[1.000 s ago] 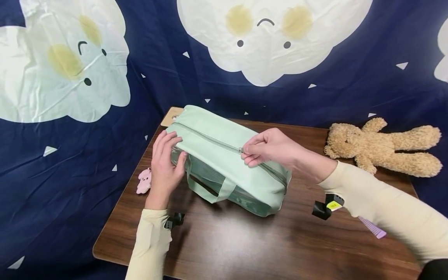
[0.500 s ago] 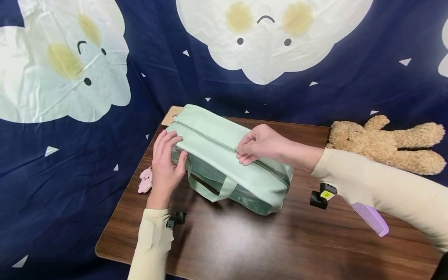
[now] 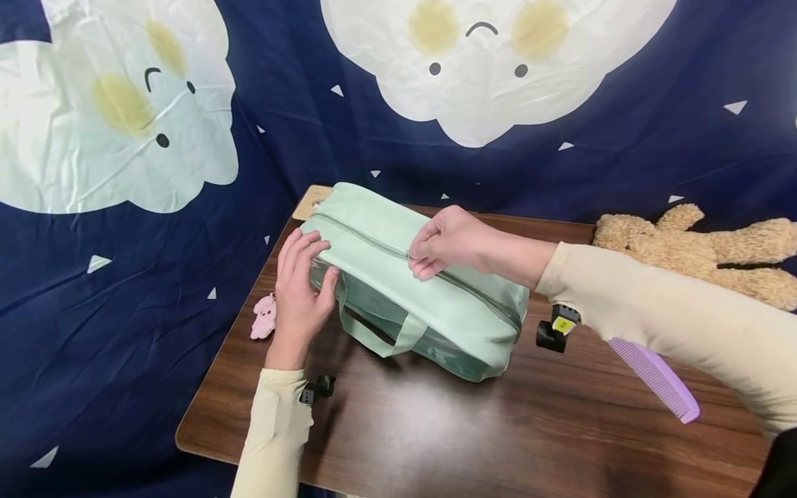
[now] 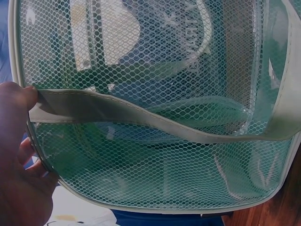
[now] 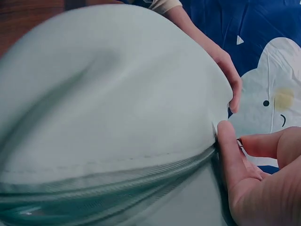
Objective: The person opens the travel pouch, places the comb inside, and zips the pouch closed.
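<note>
1. Head: from above, forward and down, farthest off; spans table [image 3: 405, 436], bag [image 3: 398, 287], left hand [image 3: 303, 287], right hand [image 3: 453, 242].
2. Left wrist: very near, facing the mesh [image 4: 169, 80].
3. Right wrist: close, along the zipper [image 5: 117, 181] toward the left hand.
4. Head and left wrist share the handle [image 4: 80, 106]; head and right wrist, both hands.

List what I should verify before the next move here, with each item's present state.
1. Right hand pinching the zipper pull: ok.
2. Left hand gripping the left end of the green bag: ok.
3. Strap handle hanging away from the zipper: ok.
4. Zipper open along its whole length: not ok; parted right of the pull, closed left of it.
5. Purple comb and teddy bear apart from the bag: ok.
6. Contents identifiable through the mesh panel: cannot tell.
</note>
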Action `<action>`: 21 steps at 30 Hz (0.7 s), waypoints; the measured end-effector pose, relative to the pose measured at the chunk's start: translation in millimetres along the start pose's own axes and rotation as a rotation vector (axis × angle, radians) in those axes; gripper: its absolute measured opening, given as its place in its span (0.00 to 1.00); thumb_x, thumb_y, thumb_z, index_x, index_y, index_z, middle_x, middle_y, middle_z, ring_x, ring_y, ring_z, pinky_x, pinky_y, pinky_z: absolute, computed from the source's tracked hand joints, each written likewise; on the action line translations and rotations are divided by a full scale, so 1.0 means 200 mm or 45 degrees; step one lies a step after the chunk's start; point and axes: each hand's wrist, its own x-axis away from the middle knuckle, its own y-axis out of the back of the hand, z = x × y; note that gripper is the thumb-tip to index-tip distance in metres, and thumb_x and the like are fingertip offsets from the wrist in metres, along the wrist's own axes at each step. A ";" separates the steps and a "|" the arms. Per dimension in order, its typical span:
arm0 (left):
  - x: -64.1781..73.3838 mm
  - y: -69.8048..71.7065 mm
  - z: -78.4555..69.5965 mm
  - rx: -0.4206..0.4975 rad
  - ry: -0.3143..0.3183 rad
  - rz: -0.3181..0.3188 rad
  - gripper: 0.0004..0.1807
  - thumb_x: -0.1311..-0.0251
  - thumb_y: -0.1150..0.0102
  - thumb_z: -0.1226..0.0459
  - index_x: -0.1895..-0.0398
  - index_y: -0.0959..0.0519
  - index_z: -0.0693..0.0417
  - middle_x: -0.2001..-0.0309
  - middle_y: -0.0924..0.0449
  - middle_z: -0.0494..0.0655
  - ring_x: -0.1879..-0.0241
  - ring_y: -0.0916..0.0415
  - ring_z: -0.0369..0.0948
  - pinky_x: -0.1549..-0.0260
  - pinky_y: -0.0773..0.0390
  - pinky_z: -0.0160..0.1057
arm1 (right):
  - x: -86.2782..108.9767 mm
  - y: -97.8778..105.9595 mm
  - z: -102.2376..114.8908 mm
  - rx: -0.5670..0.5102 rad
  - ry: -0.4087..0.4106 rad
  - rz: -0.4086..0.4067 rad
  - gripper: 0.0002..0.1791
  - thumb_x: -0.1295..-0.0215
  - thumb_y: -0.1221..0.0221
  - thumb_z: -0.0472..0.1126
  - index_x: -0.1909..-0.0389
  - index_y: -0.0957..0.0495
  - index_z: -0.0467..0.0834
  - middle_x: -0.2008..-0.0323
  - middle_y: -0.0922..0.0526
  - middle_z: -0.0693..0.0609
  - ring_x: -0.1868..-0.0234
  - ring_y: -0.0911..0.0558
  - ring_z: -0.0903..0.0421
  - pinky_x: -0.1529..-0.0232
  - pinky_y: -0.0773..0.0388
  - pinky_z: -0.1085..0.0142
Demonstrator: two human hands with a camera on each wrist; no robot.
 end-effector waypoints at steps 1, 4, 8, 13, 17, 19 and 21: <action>0.00 0.00 0.00 0.000 0.001 -0.001 0.17 0.39 0.36 0.71 0.47 0.21 0.68 0.39 0.23 0.66 0.28 0.37 0.62 0.25 0.40 0.57 | -0.01 0.00 0.01 0.002 -0.007 -0.001 0.12 0.27 0.45 0.26 0.50 0.21 0.22 0.66 0.12 0.41 0.70 0.13 0.58 0.57 0.12 0.63; 0.00 0.00 0.00 0.004 0.005 0.000 0.17 0.39 0.36 0.71 0.47 0.21 0.68 0.39 0.23 0.66 0.28 0.37 0.63 0.25 0.40 0.57 | -0.03 -0.01 0.03 0.018 -0.009 -0.006 0.13 0.27 0.45 0.27 0.48 0.21 0.23 0.66 0.12 0.40 0.70 0.13 0.58 0.58 0.12 0.64; 0.00 0.00 0.00 0.006 0.009 0.006 0.17 0.38 0.36 0.71 0.47 0.21 0.67 0.39 0.23 0.65 0.28 0.37 0.65 0.26 0.40 0.57 | -0.06 -0.02 0.04 0.039 -0.002 -0.010 0.14 0.27 0.44 0.27 0.46 0.21 0.23 0.66 0.13 0.41 0.70 0.13 0.58 0.58 0.12 0.65; -0.01 0.01 0.00 0.001 0.006 0.003 0.17 0.38 0.35 0.71 0.47 0.21 0.67 0.39 0.23 0.65 0.28 0.37 0.65 0.26 0.40 0.58 | -0.08 -0.04 0.06 0.053 0.006 -0.014 0.13 0.27 0.44 0.27 0.47 0.20 0.24 0.66 0.14 0.42 0.69 0.14 0.57 0.57 0.12 0.64; -0.01 0.01 0.00 0.005 0.006 0.000 0.17 0.39 0.36 0.71 0.47 0.21 0.67 0.39 0.23 0.65 0.28 0.37 0.64 0.26 0.40 0.57 | -0.10 -0.05 0.09 0.049 0.013 -0.020 0.13 0.27 0.44 0.27 0.48 0.20 0.24 0.66 0.13 0.41 0.69 0.14 0.56 0.57 0.12 0.63; -0.01 0.01 0.00 0.006 0.003 0.001 0.17 0.39 0.37 0.71 0.47 0.21 0.67 0.39 0.23 0.65 0.29 0.37 0.65 0.26 0.40 0.57 | -0.11 -0.06 0.10 0.049 0.015 -0.023 0.13 0.28 0.44 0.27 0.48 0.20 0.24 0.66 0.13 0.41 0.68 0.14 0.56 0.57 0.12 0.63; 0.00 0.01 0.00 0.007 0.003 0.002 0.17 0.39 0.37 0.70 0.47 0.21 0.67 0.40 0.23 0.65 0.29 0.37 0.65 0.26 0.40 0.57 | -0.13 -0.07 0.12 0.053 0.018 -0.025 0.13 0.27 0.44 0.27 0.48 0.20 0.24 0.65 0.13 0.41 0.68 0.14 0.56 0.57 0.12 0.63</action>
